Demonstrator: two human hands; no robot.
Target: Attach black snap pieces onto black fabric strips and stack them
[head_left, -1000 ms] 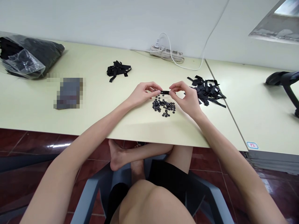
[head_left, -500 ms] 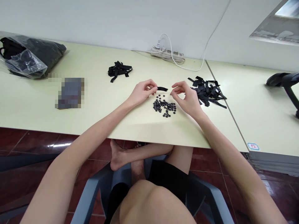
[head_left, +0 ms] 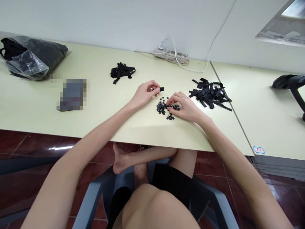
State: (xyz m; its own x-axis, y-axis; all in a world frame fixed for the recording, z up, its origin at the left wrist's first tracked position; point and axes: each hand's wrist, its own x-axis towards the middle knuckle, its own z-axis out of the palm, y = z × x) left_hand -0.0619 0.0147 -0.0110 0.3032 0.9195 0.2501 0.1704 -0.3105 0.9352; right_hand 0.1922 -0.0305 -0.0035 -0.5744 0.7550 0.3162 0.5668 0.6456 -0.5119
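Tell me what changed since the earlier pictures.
The right hand released the short black fabric strip and moved left and toward the person, to the small round black discs; whether it grips one is unclear. The left hand still pinches the strip, which sticks out less. The left pile and right pile of black strips stayed.

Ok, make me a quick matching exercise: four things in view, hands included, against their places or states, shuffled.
Things:
1. Left hand
2. Right hand
3. Power strip
4. Clear plastic bag

Places or states:
A. Near the wall, with a white plug in it
B. Pinching a short black strip
C. Far left on the table, with black material inside
D. At the scattered small black discs

Pairs: 1-B, 2-D, 3-A, 4-C
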